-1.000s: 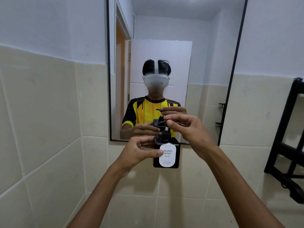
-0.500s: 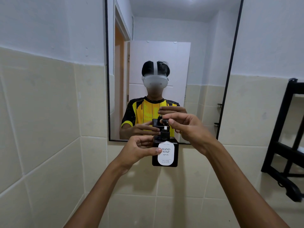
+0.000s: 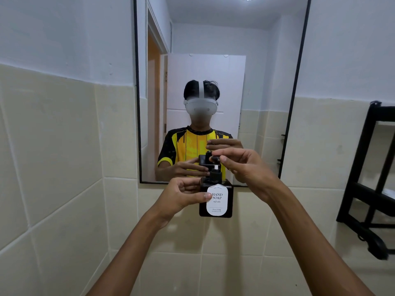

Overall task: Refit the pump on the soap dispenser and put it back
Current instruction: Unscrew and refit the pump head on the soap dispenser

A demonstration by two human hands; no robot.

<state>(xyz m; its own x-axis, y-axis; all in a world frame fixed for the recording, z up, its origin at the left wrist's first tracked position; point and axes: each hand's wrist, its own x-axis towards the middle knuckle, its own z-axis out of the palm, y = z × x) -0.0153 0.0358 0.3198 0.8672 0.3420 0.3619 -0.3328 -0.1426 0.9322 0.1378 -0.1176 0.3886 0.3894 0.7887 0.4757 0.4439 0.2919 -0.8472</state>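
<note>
Since the earlier frames the soap dispenser (image 3: pixel 215 199) and both hands have shifted only slightly, staying at the centre of the frame while the view has tipped a little so that a ceiling light now shows at the top edge of the mirror (image 3: pixel 222 60). The dispenser is a dark square bottle with a white label reading HAND SOAP, held in the air in front of the tiled wall (image 3: pixel 64 146), its top overlapping the mirror's lower edge. The left hand (image 3: pixel 181 197) grips the bottle from the left side, its fingers (image 3: pixel 206 196) curled around it with the thumb lying across the edge of the label. The right hand (image 3: pixel 245 165) comes in from the right above the bottle, its fingers pinched shut on the head of the pump (image 3: pixel 214 167). The pump's dark collar sits at the bottle's neck and a short white stem shows above it; whether the collar is fully screwed down is hard to tell from here. In the mirror the person appears in a yellow and black shirt, wearing a white headset, hands mirrored on the bottle. A black rack (image 3: pixel 367 178) stands against the wall at the right edge of the frame.
</note>
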